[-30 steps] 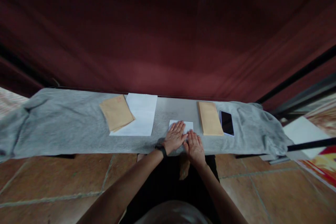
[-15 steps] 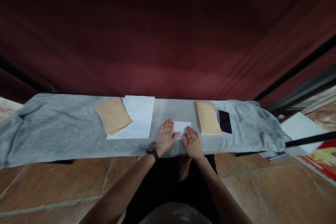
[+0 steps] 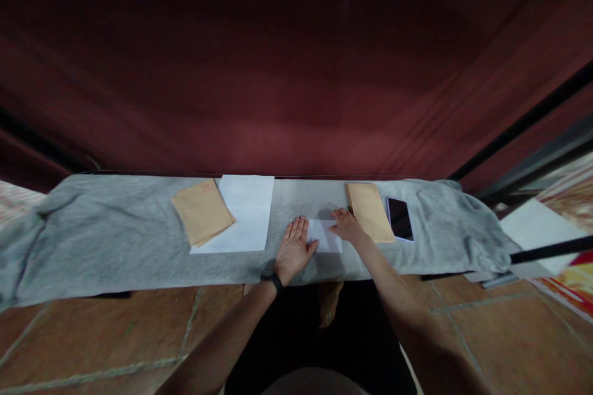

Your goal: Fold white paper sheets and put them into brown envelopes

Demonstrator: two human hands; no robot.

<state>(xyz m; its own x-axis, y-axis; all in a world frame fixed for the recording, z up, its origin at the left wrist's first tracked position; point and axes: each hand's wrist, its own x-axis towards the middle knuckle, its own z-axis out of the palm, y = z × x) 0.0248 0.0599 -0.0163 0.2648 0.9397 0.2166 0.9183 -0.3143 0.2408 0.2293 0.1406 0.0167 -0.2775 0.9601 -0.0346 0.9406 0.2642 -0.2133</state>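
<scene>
A small white folded paper lies on the grey cloth in front of me. My left hand rests flat on its left edge, fingers stretched out and pointing away from me, a dark band on the wrist. Over the paper's upper right corner is my right hand, its fingers apart and pointing left. Just beyond it on the right lies a stack of brown envelopes. To the left, more brown envelopes overlap large white sheets.
A phone lies right of the brown stack. Behind the cloth-covered surface rises a dark red panel. Black bars and a white board are at the far right. Brown floor tiles show below.
My right hand has moved up from the paper's lower right side to its upper right corner and turned leftward. My left hand stays at the left edge. The view has shifted slightly.
</scene>
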